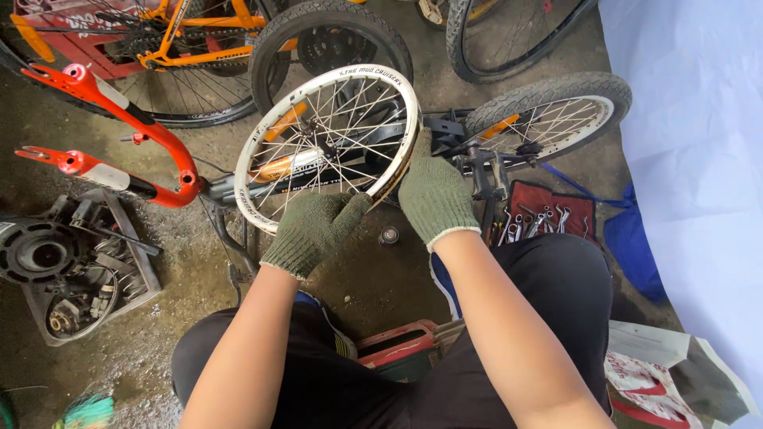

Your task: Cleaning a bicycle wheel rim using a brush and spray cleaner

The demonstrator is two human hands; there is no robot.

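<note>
Bicycle wheel (pixel 330 143), white-rimmed and without a tyre, stands tilted just above a grimy concrete floor (pixel 373 278), held at its lower edge by both gloved hands. The left hand (pixel 314 230) in its green knit glove is closed around the rim's bottom, and the right hand (pixel 435 195) wraps the rim's right side, fingers curled over it. Behind the wheel lies a bicycle on its side, its red fork (pixel 119 143) pointing left and a small tyred wheel (pixel 548 111) on the right.

The room is a cramped workshop: an orange bicycle (pixel 191 40) leans at the top left, more tyres crowd the top edge, and a pale blue sheet (pixel 691 143) hangs along the right. A grey tray of dark parts (pixel 71 270) sits on the floor at left. A red tool roll (pixel 552 214) with spanners lies open to the right. A white paper bag with red print (pixel 660 373) rests at the lower right corner, partly cut off. A red box (pixel 397 345) between the person's knees is mostly hidden. A small metal piece (pixel 389 235) on the floor is too small to tell.
</note>
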